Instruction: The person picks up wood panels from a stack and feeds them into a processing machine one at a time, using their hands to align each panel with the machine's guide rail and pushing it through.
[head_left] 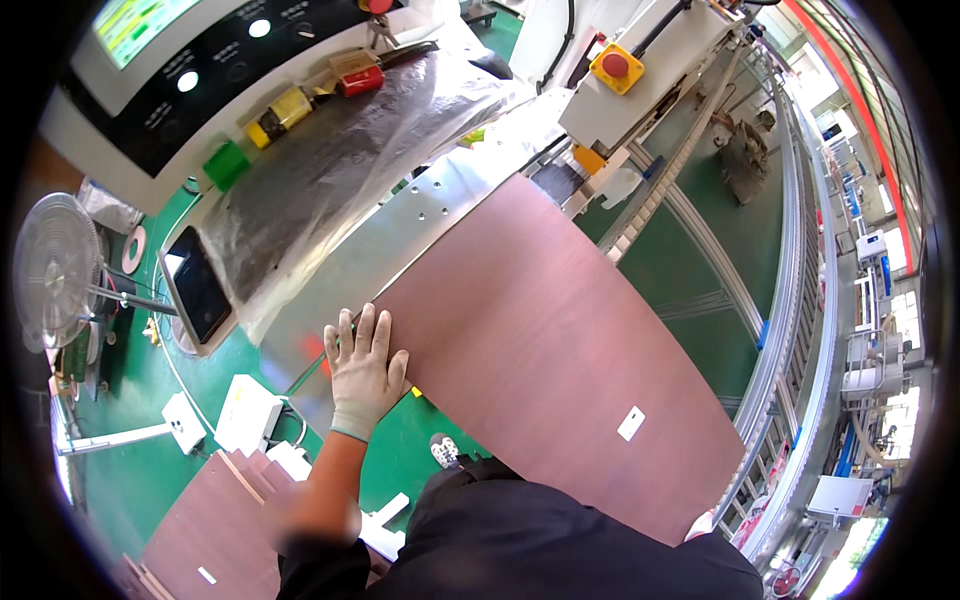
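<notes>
We have a big reddish-brown board lying flat in front of us, its far end resting on the metal machine bed and its near end reaching back toward our body. By the look of it, it is stiff, broad and fairly heavy for one person, with a smooth face that offers little grip, so we judge the edges to be the place to take it: one hand on each long side, palms and fingers pressing along the rim rather than on the slick top. A small white label sits on the face near the right edge.

Our left hand, in a pale work glove, lies flat and spread at the board's left edge, fingers pointing away from us, palm down, partly on the board and partly on the metal beside it. It is not clenched and it grasps nothing; it presses and steadies. The forearm runs straight up from the lower edge, in an orange sleeve.

Our right hand barely shows at the near right corner of the board, just a pale tip, so we cannot tell whether it grips the edge or only rests there.

To the left, smaller: a stack of similar boards on the green floor, and a table fan.
</notes>
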